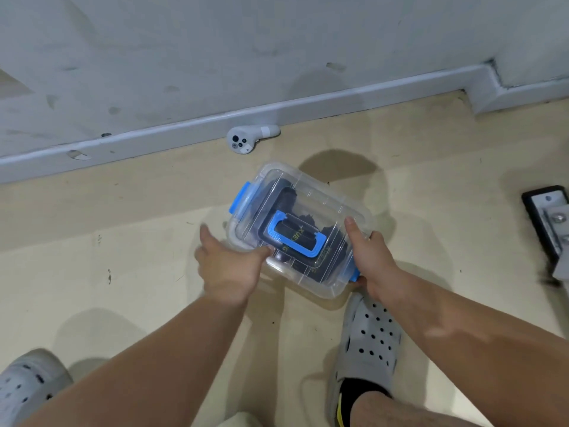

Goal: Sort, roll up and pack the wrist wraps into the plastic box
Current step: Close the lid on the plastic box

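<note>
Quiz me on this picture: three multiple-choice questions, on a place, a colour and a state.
1. Where is the white controller?
A) under a shoe B) on the floor by the wall C) on a chair
2. The box handle is:
A) red B) green C) blue
3. The lid is:
A) on B) lying aside C) missing

B: it lies at the wall's foot. C: the handle is plainly blue. A: the lid covers the wraps; the left hand and right hand hold the box.

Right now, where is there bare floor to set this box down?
Bare floor opens left of the box, between baseboard and left shoe, and right of it, before the metal bracket. Crowded: the controller beyond it, the right shoe close by the right hand.
</note>
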